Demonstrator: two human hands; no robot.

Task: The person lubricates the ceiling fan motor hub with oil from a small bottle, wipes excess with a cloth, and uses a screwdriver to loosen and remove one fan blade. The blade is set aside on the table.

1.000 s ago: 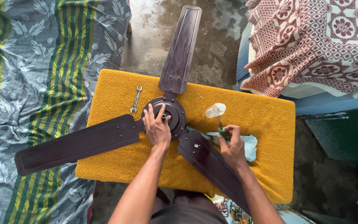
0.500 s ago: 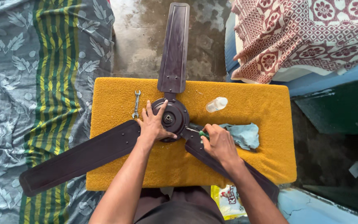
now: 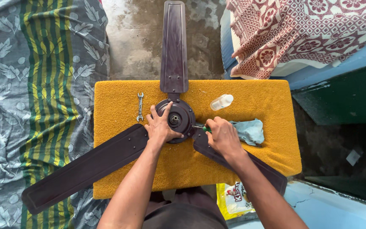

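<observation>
A dark brown three-bladed ceiling fan [image 3: 173, 51] lies flat on a yellow mat [image 3: 259, 101]. My left hand [image 3: 161, 126] rests on the left side of the round motor hub [image 3: 182, 115], fingers spread over it. My right hand [image 3: 222, 135] is closed around a green-handled screwdriver [image 3: 203, 127] whose metal tip points left into the hub's right edge. A crumpled light-blue cloth [image 3: 250, 130] lies just right of that hand. A small clear plastic bottle [image 3: 221, 102] lies on its side above the cloth.
A small open-ended spanner [image 3: 140, 106] lies on the mat left of the hub. Grey-green leaf-patterned fabric [image 3: 30, 93] covers the left. A red-and-white patterned cloth [image 3: 301, 29] on a blue surface sits upper right. A yellow packet [image 3: 234, 197] lies below the mat.
The bottle left my right hand and now lies on the mat. My right hand came in to the hub with the screwdriver. The view shifted slightly.
</observation>
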